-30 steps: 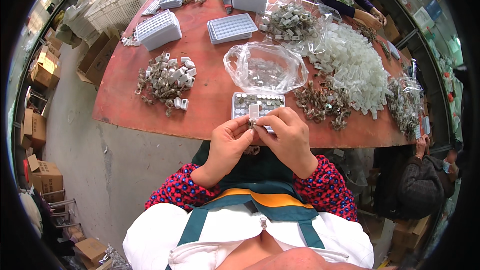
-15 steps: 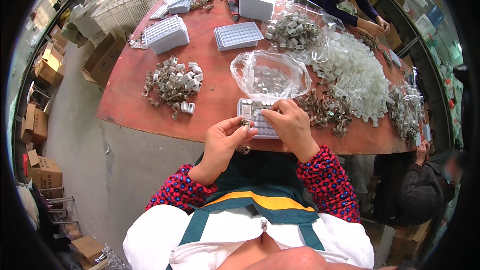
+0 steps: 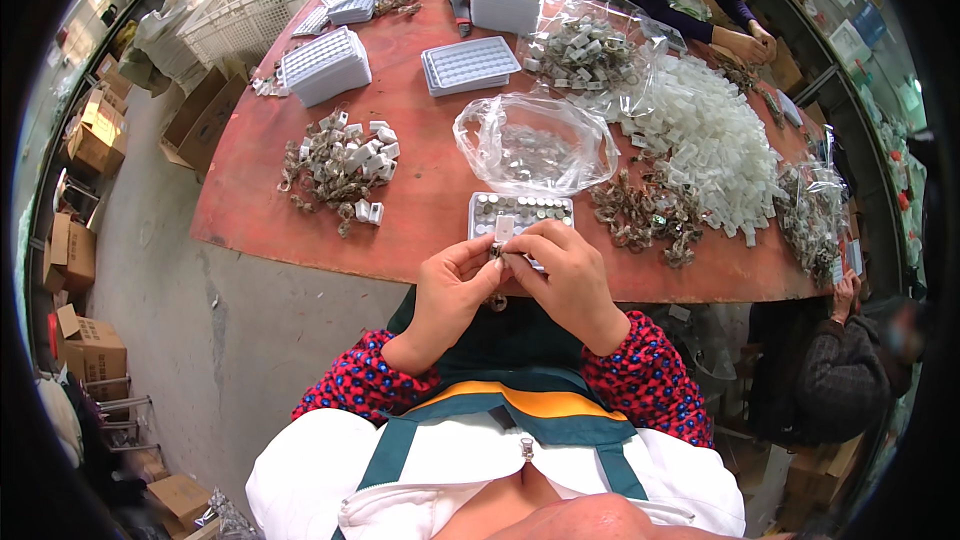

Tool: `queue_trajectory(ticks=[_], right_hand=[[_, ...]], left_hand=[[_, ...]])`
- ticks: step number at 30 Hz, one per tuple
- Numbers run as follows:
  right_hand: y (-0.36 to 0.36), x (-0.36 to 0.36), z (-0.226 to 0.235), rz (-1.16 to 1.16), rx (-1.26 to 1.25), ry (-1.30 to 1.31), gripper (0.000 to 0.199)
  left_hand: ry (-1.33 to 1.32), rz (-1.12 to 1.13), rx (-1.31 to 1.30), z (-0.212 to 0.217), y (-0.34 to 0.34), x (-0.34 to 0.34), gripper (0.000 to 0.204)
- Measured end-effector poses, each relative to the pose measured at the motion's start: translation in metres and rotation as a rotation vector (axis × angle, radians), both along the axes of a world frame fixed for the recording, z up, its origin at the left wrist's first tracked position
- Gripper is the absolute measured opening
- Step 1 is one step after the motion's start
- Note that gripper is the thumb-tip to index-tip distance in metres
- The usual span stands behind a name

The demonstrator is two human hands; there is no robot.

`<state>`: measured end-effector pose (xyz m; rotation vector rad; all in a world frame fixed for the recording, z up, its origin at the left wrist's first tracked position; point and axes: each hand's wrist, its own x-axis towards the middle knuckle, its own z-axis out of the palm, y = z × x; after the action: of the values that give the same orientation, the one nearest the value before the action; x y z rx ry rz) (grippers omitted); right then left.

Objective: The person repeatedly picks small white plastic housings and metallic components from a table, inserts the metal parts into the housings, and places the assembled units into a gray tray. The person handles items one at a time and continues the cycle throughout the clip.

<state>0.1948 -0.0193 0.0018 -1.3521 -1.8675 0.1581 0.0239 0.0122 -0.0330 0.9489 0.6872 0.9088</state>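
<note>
My left hand (image 3: pixel 445 290) is closed, pinching a small white plastic piece with a metal clip (image 3: pixel 505 226) over the table's near edge. My right hand (image 3: pixel 572 285) comes in from the other side, its thumb and forefinger pressed together against the lower end of that piece; whatever lies between those fingertips is hidden. Just beyond both hands is a white tray (image 3: pixel 474 224) with rows of small round parts (image 3: pixel 520 206), its near side covered by my fingers. A metal clip part (image 3: pixel 497 302) dangles beneath my left hand.
An open clear plastic bag (image 3: pixel 535 155) lies past the tray. Clip-bearing white pieces (image 3: pixel 345 165) are heaped at left, metal clips (image 3: pixel 655 220) and white plastic pieces (image 3: pixel 705 150) at right. Stacked trays (image 3: pixel 325 65) stand farther back. Two other people work at the far right and right edge.
My right hand has moved left and nearer, from over the tray to the white piece in my left hand. The left hand still holds that piece.
</note>
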Motion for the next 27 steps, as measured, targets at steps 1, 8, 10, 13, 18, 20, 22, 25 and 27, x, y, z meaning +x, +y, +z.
queue_trajectory(ticks=[1,8,10,13,18,20,22,25,27], right_hand=[[0.0,0.0,0.0,0.019,-0.045,0.025,0.012],[0.02,0.009,-0.005,-0.126,-0.073,0.046,0.013],[0.03,0.011,-0.013,-0.116,-0.01,-0.139,0.013],[0.036,0.01,-0.025,-0.152,0.01,-0.245,0.012],[0.033,0.011,-0.022,-0.164,-0.077,-0.155,0.01],[0.027,0.011,-0.013,-0.144,-0.159,-0.021,0.01],[0.019,0.009,-0.003,-0.105,-0.152,0.06,0.011],[0.009,0.001,0.005,-0.052,-0.033,0.044,0.012],[0.007,-0.002,0.008,-0.063,0.023,-0.04,0.012]], left_hand=[[0.008,0.001,-0.002,-0.001,-0.001,-0.002,0.037],[0.002,0.032,-0.104,-0.001,0.004,-0.016,0.039],[0.029,0.034,-0.109,0.001,0.007,-0.017,0.039],[0.03,0.036,-0.118,0.003,0.008,-0.016,0.04],[0.005,0.039,-0.1,0.004,0.008,-0.012,0.039],[-0.01,0.045,-0.103,0.005,0.008,-0.011,0.037],[-0.016,0.04,-0.055,0.005,0.008,-0.009,0.037],[-0.012,0.023,-0.021,0.004,0.005,-0.006,0.038],[0.009,0.012,0.008,0.003,0.004,-0.004,0.039]])
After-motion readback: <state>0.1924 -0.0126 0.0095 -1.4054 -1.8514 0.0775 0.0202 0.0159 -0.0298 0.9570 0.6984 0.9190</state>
